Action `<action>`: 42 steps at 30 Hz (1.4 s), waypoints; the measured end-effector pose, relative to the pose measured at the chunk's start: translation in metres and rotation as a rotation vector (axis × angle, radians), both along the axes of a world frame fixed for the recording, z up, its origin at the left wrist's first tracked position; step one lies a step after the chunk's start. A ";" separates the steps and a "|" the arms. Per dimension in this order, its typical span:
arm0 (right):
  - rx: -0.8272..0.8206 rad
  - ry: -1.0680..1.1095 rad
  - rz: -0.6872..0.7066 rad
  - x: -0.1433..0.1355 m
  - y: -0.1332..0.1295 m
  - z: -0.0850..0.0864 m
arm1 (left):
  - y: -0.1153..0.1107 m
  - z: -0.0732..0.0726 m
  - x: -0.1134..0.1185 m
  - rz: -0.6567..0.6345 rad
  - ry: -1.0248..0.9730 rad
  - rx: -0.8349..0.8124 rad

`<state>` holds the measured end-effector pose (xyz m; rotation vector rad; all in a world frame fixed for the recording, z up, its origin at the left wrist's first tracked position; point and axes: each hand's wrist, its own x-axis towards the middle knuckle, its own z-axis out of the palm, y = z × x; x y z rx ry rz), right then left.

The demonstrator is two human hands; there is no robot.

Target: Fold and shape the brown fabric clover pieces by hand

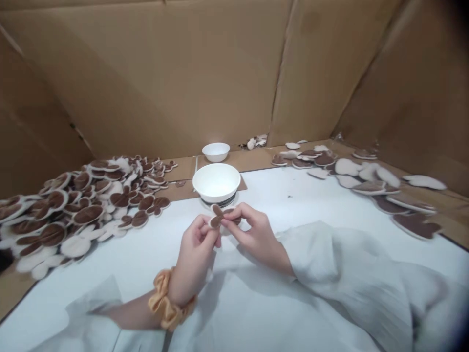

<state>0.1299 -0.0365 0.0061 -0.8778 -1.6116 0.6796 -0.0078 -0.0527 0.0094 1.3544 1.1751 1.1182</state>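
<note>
Between my two hands is a small brown fabric cutout (216, 222) with pale edges and rounded, ear-like lobes. My left hand (196, 239) pinches its left side between thumb and fingers. On the other side, my right hand (254, 232) grips it with thumb and forefinger, partly covering it. Both hands are raised just in front of a white bowl (217, 182) with a dark base. An orange scrunchie (169, 300) circles my left wrist.
A large heap of brown and cream cutouts (88, 214) lies at left. More flat cutouts (384, 190) are scattered at right. A second white bowl (216, 152) stands behind the first, and small scraps (257, 142) lie by the cardboard wall (176, 73).
</note>
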 end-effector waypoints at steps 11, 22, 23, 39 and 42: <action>-0.068 -0.001 0.004 -0.002 -0.004 0.000 | -0.007 0.003 0.003 0.108 0.231 -0.052; -0.210 0.061 -0.071 -0.006 -0.001 -0.006 | 0.004 -0.015 -0.009 0.218 0.910 0.628; -0.229 0.066 -0.074 -0.006 0.000 -0.007 | 0.007 -0.015 -0.012 0.209 0.985 0.795; 0.004 -0.334 0.195 0.010 0.009 -0.011 | 0.021 0.002 -0.027 -0.146 1.119 0.916; 0.081 -0.397 0.221 0.010 0.011 -0.015 | 0.024 0.008 -0.031 -0.241 0.997 0.625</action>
